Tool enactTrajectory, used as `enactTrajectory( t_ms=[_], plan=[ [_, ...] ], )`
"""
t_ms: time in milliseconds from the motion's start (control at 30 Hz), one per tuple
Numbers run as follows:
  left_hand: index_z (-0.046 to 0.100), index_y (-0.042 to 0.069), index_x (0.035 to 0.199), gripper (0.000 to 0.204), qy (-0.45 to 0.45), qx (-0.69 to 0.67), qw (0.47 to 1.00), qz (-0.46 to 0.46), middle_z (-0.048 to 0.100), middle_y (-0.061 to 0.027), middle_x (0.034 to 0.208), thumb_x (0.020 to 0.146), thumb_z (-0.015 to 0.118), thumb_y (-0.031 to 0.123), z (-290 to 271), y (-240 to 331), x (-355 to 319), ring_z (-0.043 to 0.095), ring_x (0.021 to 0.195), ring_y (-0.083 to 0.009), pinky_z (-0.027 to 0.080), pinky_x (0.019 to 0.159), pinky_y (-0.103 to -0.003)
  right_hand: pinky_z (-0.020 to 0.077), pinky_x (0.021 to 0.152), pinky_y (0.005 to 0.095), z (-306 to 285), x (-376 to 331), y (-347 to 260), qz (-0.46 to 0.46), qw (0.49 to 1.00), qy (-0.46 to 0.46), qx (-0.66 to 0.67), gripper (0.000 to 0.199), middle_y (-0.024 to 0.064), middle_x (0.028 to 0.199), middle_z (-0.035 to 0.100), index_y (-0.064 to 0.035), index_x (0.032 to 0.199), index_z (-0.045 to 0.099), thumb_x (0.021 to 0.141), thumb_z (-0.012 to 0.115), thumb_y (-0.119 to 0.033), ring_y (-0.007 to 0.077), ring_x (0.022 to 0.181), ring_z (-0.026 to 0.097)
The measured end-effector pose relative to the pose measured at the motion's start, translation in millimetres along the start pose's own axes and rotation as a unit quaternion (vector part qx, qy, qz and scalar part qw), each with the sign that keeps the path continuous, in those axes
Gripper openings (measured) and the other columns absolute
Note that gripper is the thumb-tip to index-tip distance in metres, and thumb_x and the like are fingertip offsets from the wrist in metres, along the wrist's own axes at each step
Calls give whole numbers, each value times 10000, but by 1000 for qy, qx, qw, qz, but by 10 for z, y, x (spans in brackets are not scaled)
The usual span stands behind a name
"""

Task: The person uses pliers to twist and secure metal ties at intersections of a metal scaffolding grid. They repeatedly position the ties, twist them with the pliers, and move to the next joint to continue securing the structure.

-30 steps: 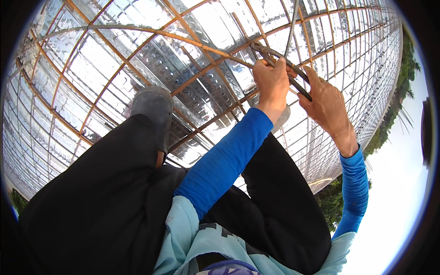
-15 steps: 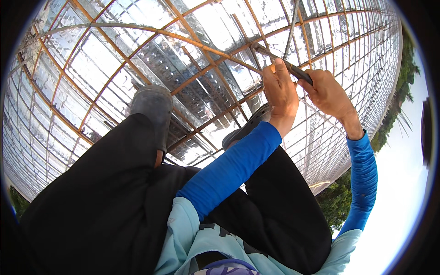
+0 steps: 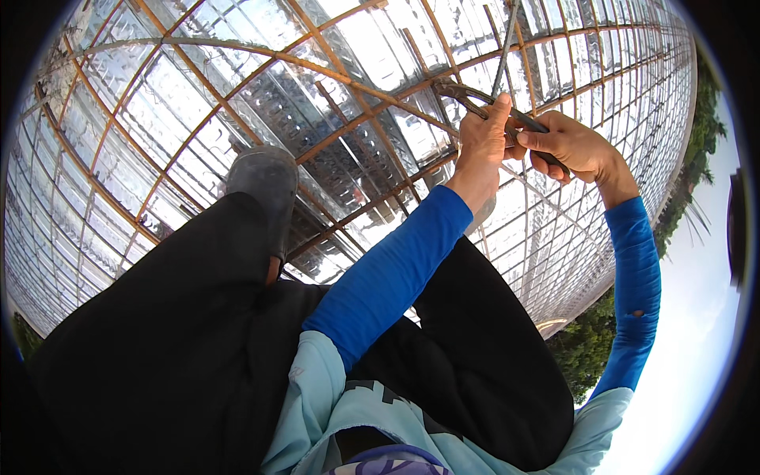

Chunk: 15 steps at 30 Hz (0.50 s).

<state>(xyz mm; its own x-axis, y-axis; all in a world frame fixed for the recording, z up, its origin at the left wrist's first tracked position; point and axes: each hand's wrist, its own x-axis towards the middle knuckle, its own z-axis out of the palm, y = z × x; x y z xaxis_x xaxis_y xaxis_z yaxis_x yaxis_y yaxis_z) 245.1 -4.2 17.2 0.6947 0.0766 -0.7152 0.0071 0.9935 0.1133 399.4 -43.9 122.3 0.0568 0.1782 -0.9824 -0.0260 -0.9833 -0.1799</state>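
My right hand (image 3: 582, 150) is wrapped round the handles of a pair of dark steel pincers (image 3: 469, 95), which are spread apart. The pincers' head lies at a crossing of rusty reinforcing bars (image 3: 380, 95). My left hand (image 3: 480, 144) is closed right beside the pincers, its thumb pointing up against the handles. What its fingers hold is hidden. A thin grey rod (image 3: 502, 67) slants up from behind the left thumb.
A grid of rusty bars spreads on all sides over shiny silver sheeting (image 3: 332, 115). My dark shoe (image 3: 263, 176) rests on the bars at the left. Green trees (image 3: 584, 344) and sky show beyond the right edge.
The pincers' handles have opened apart in my right hand, which has shifted slightly right and down. My left hand has moved slightly down, and my right knee has shifted.
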Motion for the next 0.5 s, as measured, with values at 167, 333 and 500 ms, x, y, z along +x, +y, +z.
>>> enactTrajectory(
  t_ms=[167, 333, 500],
  plan=[
    [613, -5, 1038, 438, 42, -22, 999, -20, 707, -135, 876, 1076, 609, 431, 104, 17, 60, 707, 756, -244, 562, 672, -385, 470, 374, 269, 107, -75, -115, 12, 990, 88, -105, 384, 107, 614, 669, 43, 918, 705, 1011, 723, -329, 152, 454, 644],
    [606, 54, 1082, 352, 56, -34, 997, -42, 720, -96, 868, 1091, 566, 403, 202, 150, 58, 718, 814, -235, 547, 735, -425, 575, 591, 364, 506, -228, -22, -181, 689, 397, -578, 231, 63, 750, 639, -30, 1017, 630, 935, 765, -197, 218, 707, 715],
    [629, 59, 1020, 397, 65, -17, 997, -33, 722, -104, 847, 1076, 583, 449, 204, 118, 37, 698, 790, -215, 560, 731, -414, 561, 570, 326, 590, -131, 84, -167, 567, 436, -678, 213, 19, 789, 558, -90, 985, 550, 963, 720, -215, 186, 698, 658]
  ],
)
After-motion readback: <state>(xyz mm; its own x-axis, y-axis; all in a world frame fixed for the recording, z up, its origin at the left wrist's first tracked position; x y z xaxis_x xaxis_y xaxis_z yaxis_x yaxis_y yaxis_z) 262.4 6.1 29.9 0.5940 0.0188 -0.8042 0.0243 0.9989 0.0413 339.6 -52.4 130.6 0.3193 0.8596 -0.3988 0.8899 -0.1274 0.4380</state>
